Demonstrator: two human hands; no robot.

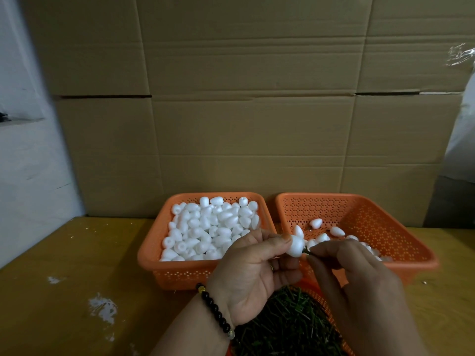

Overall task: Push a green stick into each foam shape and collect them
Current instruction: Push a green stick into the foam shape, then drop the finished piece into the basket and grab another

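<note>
- Nearest, at 6 o'clock, a heap of thin green sticks (288, 325) lies in an orange perforated basket (331, 319), partly hidden by both wrists.
- The left hand (254, 273), with a dark bead bracelet (216, 309) on its wrist, curls its fingers round one smooth white teardrop foam shape (295, 246).
- The right hand (352, 273) pinches a green stick (306, 251) whose tip meets the base of that foam shape.
- At 11 o'clock beyond the hands, an orange plastic basket (154, 255) with punched walls is heaped with too many white foam pieces (210, 227) to count.
- At 1 o'clock its twin basket (401, 227) holds about ten finished pieces (336, 231).
- All three baskets sit on a scuffed yellow tabletop (77, 265).
- Farthest, creased brown cardboard (244, 98) stands upright.
</note>
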